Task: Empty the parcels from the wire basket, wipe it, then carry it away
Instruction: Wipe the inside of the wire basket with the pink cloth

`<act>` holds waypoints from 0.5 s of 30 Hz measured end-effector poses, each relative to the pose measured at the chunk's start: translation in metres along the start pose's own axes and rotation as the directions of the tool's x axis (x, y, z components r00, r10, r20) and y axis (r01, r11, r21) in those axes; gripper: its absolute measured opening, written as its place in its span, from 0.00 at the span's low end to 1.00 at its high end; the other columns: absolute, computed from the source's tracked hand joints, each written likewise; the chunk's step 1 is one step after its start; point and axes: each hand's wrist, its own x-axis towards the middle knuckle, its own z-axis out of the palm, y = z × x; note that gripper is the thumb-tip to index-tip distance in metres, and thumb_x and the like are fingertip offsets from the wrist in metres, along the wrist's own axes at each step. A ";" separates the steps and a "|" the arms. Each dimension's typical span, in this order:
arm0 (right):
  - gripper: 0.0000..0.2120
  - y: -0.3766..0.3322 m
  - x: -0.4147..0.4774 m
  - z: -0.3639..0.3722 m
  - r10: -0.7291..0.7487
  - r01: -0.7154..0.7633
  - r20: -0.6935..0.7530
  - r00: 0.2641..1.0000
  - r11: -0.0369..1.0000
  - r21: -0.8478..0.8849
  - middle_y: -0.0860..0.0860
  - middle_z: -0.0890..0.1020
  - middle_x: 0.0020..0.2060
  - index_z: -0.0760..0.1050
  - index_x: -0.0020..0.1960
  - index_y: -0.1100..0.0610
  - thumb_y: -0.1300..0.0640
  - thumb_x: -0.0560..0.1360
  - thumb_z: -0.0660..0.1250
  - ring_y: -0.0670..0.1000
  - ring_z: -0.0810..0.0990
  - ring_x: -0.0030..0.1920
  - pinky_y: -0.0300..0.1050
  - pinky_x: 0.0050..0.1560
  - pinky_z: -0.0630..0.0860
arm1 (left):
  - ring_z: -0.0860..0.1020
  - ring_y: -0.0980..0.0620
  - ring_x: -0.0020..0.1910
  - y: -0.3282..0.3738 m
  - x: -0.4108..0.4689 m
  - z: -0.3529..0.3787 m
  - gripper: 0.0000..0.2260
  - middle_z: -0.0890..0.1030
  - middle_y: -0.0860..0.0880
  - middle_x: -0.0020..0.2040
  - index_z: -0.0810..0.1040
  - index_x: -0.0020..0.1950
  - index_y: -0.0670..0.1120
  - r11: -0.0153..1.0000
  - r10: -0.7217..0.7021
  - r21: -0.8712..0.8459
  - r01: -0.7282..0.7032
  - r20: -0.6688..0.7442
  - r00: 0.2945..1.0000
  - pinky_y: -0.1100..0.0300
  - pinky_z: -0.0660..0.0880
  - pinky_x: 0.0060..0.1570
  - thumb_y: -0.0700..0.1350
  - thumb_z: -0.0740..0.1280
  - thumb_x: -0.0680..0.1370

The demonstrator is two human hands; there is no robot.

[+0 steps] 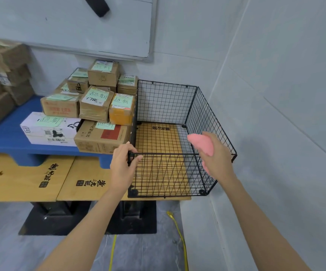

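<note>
Nearest, the left hand (pixel 124 163) has its fingers (pixel 133 149) curled round the near-left top corner of the wire basket (pixel 164 102), pinching the black rail where the front and left walls meet. From those fingers the front rail runs straight across to the right, toward the right hand (pixel 219 159). That hand's fingers (pixel 210 136) are wrapped round a bunched pink cloth (pixel 203 144), held just above the rail near the front-right corner; whether the cloth touches the wire cannot be told.

The basket holds no parcels, so the step in hand looks like wiping. Its mesh floor lies below and beyond the cloth, and its right wall stands just right of the cloth-holding fingers, so the right hand is the nearer one to both. The left hand seems placed to steady the frame.

The basket sits on the right end of the wooden bench (pixel 31 178). Beyond the left fingers and to their left, the parcels (pixel 97 106) are stacked on a blue pallet (pixel 7 137), hard against the basket's left wall.
</note>
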 end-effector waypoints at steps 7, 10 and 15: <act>0.17 0.015 -0.003 0.001 -0.063 0.056 -0.017 0.998 0.964 -0.258 0.51 0.83 0.50 0.78 0.60 0.51 0.43 0.78 0.63 0.55 0.77 0.58 0.59 0.63 0.71 | 0.70 0.58 0.56 0.000 0.000 0.000 0.07 0.76 0.55 0.52 0.75 0.50 0.47 1.000 0.004 0.006 -0.004 -0.005 1.000 0.55 0.72 0.54 0.42 0.72 0.75; 0.22 0.015 -0.011 0.018 -0.109 0.129 0.113 0.988 0.973 -0.192 0.47 0.77 0.61 0.70 0.70 0.45 0.40 0.80 0.55 0.49 0.72 0.61 0.55 0.65 0.72 | 0.72 0.54 0.56 -0.001 0.000 0.001 0.07 0.76 0.55 0.51 0.75 0.50 0.47 1.000 0.017 0.014 -0.017 -0.004 1.000 0.49 0.74 0.53 0.43 0.72 0.76; 0.22 -0.004 -0.017 0.035 -0.167 0.206 0.180 0.969 0.951 -0.229 0.51 0.74 0.62 0.66 0.73 0.43 0.42 0.81 0.51 0.50 0.73 0.61 0.55 0.71 0.64 | 0.73 0.50 0.60 -0.003 -0.001 0.001 0.09 0.76 0.54 0.53 0.74 0.52 0.49 1.000 0.013 0.006 -0.013 0.004 1.000 0.43 0.75 0.56 0.43 0.72 0.76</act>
